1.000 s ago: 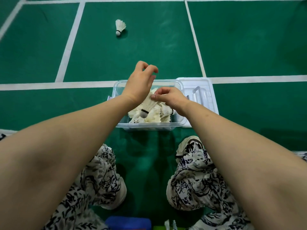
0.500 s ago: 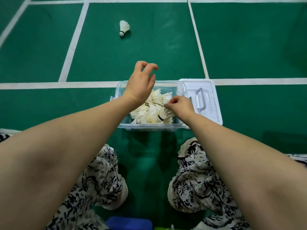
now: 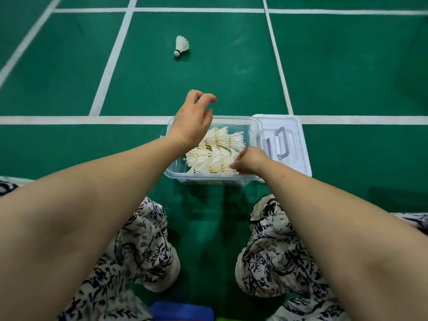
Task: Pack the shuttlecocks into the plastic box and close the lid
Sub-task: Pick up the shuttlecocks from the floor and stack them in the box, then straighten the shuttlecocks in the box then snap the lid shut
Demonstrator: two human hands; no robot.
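Loose shuttlecock (image 3: 181,45): on the green court floor (image 3: 347,77), well beyond the plastic box (image 3: 208,180), straight ahead and slightly left of its middle. Long axis roughly along the line of reach, cork end nearer, feather skirt farther.

Nearer hand: left hand (image 3: 192,119), raised over the far left part of the box, well short of the loose shuttlecock. Fingers loosely curled, thumb apart from them, nothing held.

Right hand (image 3: 250,159): low in the near right corner of the box, fingertips (image 3: 234,168) curled down among the feathers of the packed shuttlecocks (image 3: 220,147). Touching them; whether pinching one, impossible to tell.

Lid (image 3: 298,135): off, flat on the floor, handle up, right of the box and touching or just under its right rim.

Judgement: likely one more pickup, a forward reach by the left hand, before closing.
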